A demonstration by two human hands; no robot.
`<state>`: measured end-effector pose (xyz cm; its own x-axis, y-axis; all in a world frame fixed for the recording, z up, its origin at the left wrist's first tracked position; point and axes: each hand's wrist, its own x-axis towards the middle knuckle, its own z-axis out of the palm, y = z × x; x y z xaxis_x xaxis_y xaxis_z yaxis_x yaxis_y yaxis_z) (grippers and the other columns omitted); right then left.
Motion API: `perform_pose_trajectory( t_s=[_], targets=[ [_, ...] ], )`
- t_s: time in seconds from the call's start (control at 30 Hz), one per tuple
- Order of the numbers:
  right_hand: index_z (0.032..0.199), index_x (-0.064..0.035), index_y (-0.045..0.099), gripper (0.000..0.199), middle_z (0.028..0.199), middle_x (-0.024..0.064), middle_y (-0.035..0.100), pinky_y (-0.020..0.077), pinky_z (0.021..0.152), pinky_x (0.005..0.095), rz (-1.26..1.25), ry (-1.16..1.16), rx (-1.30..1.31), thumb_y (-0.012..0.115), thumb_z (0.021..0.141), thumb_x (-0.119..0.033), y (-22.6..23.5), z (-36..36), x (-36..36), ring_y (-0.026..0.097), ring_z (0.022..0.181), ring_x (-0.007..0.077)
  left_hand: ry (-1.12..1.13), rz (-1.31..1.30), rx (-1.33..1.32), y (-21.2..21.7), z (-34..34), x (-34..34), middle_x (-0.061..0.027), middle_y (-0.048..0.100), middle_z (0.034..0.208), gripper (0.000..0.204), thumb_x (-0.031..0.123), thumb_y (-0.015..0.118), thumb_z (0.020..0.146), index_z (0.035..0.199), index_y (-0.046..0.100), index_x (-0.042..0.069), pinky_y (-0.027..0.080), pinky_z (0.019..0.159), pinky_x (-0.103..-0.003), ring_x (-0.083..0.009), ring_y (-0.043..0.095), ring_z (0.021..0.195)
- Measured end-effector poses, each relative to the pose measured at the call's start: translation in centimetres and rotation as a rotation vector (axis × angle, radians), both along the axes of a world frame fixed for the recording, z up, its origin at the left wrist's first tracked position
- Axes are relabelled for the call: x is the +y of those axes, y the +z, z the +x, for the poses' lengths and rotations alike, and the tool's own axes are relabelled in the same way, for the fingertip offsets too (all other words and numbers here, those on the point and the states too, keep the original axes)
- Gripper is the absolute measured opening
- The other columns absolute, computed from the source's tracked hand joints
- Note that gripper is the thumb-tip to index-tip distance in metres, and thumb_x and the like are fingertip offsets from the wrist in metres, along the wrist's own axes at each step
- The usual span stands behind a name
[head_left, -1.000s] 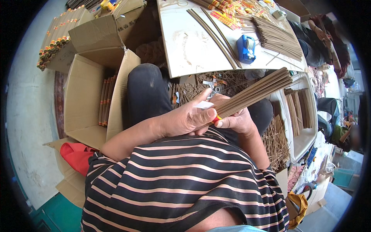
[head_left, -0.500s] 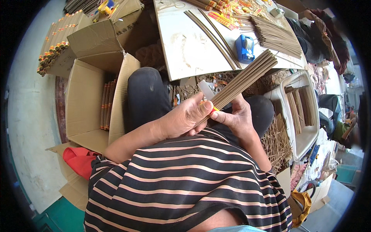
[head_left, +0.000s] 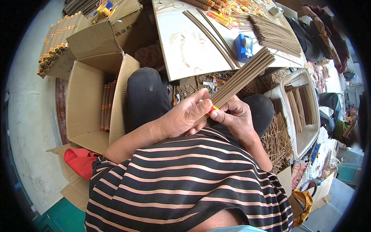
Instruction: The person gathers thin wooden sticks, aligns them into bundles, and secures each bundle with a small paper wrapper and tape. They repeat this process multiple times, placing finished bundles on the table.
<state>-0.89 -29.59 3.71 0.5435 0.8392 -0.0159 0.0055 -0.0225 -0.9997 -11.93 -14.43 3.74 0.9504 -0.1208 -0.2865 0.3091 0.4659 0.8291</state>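
Both hands together over lap, clamped on bundle of incense sticks (head_left: 239,79). Left hand (head_left: 185,116) wraps lower end, right hand (head_left: 234,118) pinches beside it at red-yellow band. Bundle tilts up-right toward bench (head_left: 185,50), tip near blue tape dispenser (head_left: 243,46). Open cardboard box (head_left: 87,112) at left.

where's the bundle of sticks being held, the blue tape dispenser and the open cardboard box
bundle of sticks (head_left: 244,77), head view, middle of its brown shafts
blue tape dispenser (head_left: 244,47), head view, its top face
open cardboard box (head_left: 84,104), head view, bare inner floor

Open brown cardboard box (head_left: 87,104) at left; red-yellow wrapped packs (head_left: 222,9) on board, top.
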Motion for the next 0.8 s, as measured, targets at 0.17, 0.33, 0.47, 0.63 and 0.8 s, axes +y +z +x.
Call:
perform_pose_trajectory(
  t_s=[0.17,0.33,0.47,0.63,0.8],
  targets=[
    [0.070,-0.0019,0.064,0.014,0.091,0.0056,0.058,0.0428,0.076,0.0266,0.007,-0.015,0.047,0.075,0.072,-0.011,-0.4,0.1,0.0,0.054,0.085,0.0131,0.030,0.021,0.053,-0.2,-0.1,-0.1,-0.0004,0.047,0.061,0.062,0.057,0.041,0.088,0.118,0.032,0.003,0.033,0.041,-0.013,-0.0027,0.041,0.044],
    [0.068,-0.0029,0.061,0.020,0.090,0.0055,0.060,0.0433,0.077,0.0290,-0.039,0.005,0.069,0.072,0.077,-0.017,-0.8,0.3,0.2,0.053,0.086,0.0142,0.023,-0.029,0.053,-0.4,0.1,0.0,-0.0013,0.047,0.063,0.058,0.054,0.040,0.090,0.121,0.033,0.005,0.035,0.041,-0.013,-0.0034,0.042,0.045],
    [0.068,-0.0032,0.060,0.021,0.089,0.0053,0.059,0.0435,0.078,0.0290,-0.028,0.016,0.090,0.072,0.077,-0.018,-0.8,0.3,0.3,0.053,0.085,0.0141,0.018,-0.054,0.052,-0.1,0.1,0.1,-0.0012,0.047,0.063,0.054,0.052,0.040,0.091,0.119,0.034,0.006,0.036,0.041,-0.013,-0.0031,0.042,0.045],
    [0.068,-0.0036,0.060,0.021,0.086,0.0051,0.058,0.0437,0.076,0.0290,-0.010,0.011,0.048,0.073,0.076,-0.018,-0.6,0.3,0.3,0.053,0.083,0.0142,0.030,-0.045,0.057,-0.3,0.0,0.0,-0.0013,0.047,0.064,0.055,0.052,0.040,0.091,0.120,0.034,0.005,0.035,0.040,-0.013,-0.0033,0.041,0.045],
    [0.074,-0.0016,0.057,0.028,0.078,0.0054,0.054,0.0437,0.074,0.0294,-0.072,-0.164,-0.147,0.077,0.071,-0.021,-0.9,-0.2,0.7,0.051,0.078,0.0163,0.103,0.029,0.118,-0.3,0.0,-0.2,-0.0015,0.045,0.064,0.065,0.049,0.041,0.092,0.132,0.024,0.002,0.034,0.040,-0.016,-0.0040,0.040,0.046]
  ],
)
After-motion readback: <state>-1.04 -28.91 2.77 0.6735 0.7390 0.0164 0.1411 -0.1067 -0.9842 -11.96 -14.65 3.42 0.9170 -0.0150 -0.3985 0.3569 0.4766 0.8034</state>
